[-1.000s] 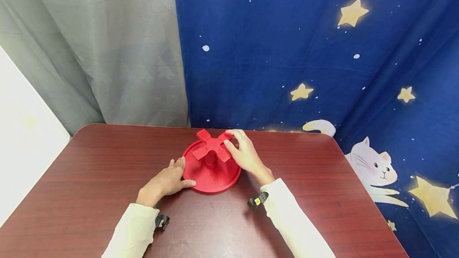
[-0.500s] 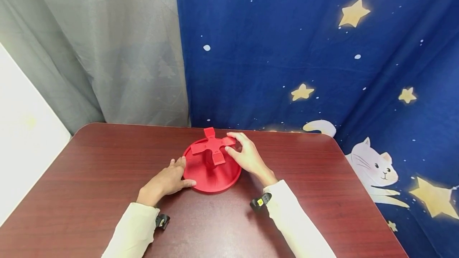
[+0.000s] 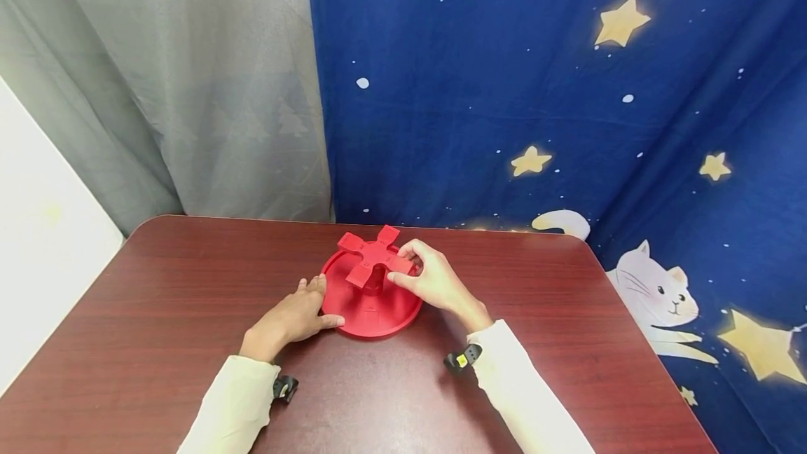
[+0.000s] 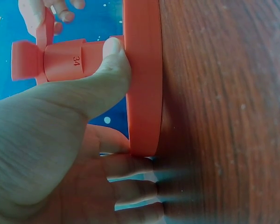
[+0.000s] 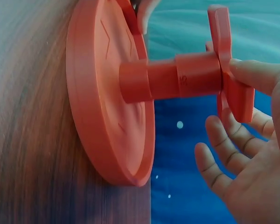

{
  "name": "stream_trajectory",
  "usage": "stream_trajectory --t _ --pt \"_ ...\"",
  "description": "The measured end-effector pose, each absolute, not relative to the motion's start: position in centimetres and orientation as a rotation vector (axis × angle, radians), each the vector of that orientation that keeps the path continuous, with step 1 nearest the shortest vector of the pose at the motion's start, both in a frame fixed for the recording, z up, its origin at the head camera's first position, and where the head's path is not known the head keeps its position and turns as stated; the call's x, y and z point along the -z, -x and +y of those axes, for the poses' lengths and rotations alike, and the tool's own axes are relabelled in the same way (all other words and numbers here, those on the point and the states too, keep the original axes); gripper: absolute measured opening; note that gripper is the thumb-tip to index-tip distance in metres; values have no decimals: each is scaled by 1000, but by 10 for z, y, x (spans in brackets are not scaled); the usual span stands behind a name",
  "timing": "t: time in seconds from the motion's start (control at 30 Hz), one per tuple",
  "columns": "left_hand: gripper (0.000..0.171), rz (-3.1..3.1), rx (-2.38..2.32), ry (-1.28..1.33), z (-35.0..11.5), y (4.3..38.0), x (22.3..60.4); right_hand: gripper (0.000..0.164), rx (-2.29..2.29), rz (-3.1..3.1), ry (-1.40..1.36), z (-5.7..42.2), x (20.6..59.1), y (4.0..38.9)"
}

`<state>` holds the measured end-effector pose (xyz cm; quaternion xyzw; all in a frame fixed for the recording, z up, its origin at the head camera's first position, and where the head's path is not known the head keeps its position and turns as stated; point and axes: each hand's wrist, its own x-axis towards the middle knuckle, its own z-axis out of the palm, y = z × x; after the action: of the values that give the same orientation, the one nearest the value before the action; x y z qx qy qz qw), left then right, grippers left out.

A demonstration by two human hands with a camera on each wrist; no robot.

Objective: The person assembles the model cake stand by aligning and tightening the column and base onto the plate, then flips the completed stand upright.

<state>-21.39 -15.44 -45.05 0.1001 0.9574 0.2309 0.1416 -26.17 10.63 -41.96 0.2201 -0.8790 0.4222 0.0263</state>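
Observation:
A red round base with a raised rim lies on the table in the head view. From its middle rises a thick red stem, topped by a cross-shaped handle with several flat arms. My left hand holds the base at its left edge. In the left wrist view, its thumb lies over the rim and its fingers reach down at the side. My right hand grips the handle's near right arm, thumb in front. The right wrist view shows its other fingers loosely bent below the handle.
The dark red wooden table has rounded far corners. Behind it hang a grey curtain and a blue curtain with stars and a cat printed on it. A white surface stands at the left.
The cross-shaped handle has turned clockwise as seen from above, and my right hand has moved slightly toward the near side with it. The left hand and the base stay in place.

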Motion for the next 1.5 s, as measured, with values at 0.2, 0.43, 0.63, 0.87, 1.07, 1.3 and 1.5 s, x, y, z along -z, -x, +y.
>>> stream_trajectory --t 0.2,0.43,0.63,0.87,1.07,1.3,1.5 --pt "97 2770 -667 -300 -155 213 450 38 -1139 -2774 -682 99 419 252" --pt "97 2764 -667 -308 -154 214 450 40 -1144 -2794 -630 103 414 250" --pt "97 2767 -675 -305 -155 213 448 36 -1324 -2588 -606 107 409 263" --pt "96 2767 -666 -299 -155 212 451 53 -1508 -2614 -727 106 417 275" --pt "96 2778 -666 -313 -153 213 453 54 -1679 -2558 -815 103 422 281" --pt "97 2780 -653 -322 -153 213 451 42 -1547 -2558 -683 104 423 280" --pt "98 2771 -650 -310 -154 213 451 40 -1430 -2586 -648 107 421 277"
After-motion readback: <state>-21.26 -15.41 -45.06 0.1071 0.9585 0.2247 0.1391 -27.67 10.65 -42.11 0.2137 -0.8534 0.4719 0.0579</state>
